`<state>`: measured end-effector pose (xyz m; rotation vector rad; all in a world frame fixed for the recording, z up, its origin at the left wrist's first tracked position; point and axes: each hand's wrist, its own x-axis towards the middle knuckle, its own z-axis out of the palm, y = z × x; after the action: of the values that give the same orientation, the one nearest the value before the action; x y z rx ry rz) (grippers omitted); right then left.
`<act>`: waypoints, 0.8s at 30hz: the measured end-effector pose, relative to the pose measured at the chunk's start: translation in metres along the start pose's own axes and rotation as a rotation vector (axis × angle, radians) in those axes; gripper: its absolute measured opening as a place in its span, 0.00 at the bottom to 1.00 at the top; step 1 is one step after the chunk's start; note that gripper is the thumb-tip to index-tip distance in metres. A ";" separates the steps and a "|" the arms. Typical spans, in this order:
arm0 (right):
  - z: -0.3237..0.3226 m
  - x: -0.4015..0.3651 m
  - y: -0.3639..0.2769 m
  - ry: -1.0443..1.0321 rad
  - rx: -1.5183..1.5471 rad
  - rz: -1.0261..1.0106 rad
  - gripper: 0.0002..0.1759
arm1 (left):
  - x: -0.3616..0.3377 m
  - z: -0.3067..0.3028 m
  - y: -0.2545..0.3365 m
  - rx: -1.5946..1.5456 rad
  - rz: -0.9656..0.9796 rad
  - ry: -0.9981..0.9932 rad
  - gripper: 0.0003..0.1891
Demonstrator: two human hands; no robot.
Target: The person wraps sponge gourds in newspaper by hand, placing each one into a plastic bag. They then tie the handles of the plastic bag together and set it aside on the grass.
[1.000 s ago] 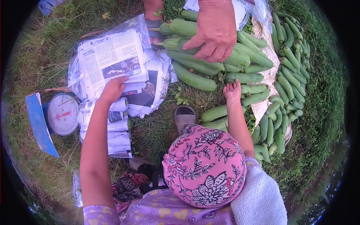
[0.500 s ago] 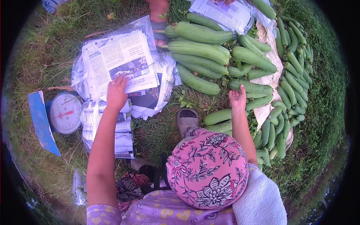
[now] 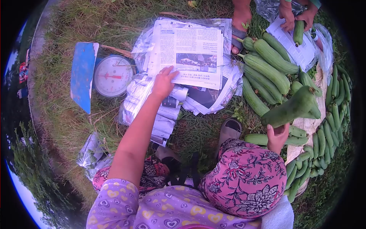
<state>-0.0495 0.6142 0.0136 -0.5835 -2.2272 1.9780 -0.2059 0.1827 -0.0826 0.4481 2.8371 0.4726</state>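
Observation:
My right hand (image 3: 278,137) grips a thick green sponge gourd (image 3: 291,107) from below, lifted above the other gourds and tilted. Flat on the lower edge of a printed newspaper sheet (image 3: 187,49) lies my left hand (image 3: 165,81), its fingers stretched out. That sheet tops a stack of newspaper on clear plastic. Just below the left hand, newspaper-wrapped bundles (image 3: 164,120) sit in a clear plastic bag. More large sponge gourds (image 3: 267,78) lie side by side on the grass, to the right of the paper.
A dial scale (image 3: 113,75) with a blue pan (image 3: 84,76) stands at the left. Smaller green gourds (image 3: 328,137) are heaped beside a pale sack (image 3: 310,129). At the top right, another person's hands (image 3: 295,19) hold a gourd over newspaper. A foot (image 3: 241,21) is near the stack.
My right hand has picked up a sponge gourd and raised it from the pile. My left hand stays on the newspaper. The whole view has shifted, so things appear farther right.

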 end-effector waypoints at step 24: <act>0.238 0.161 0.038 -0.650 -0.483 -0.820 0.16 | -0.003 -0.023 -0.005 -0.059 -0.018 0.186 0.03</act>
<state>-0.2673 0.4516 -0.0865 0.9598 -2.6351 1.2869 -0.2105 0.1705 -0.0627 0.3854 2.9924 0.6235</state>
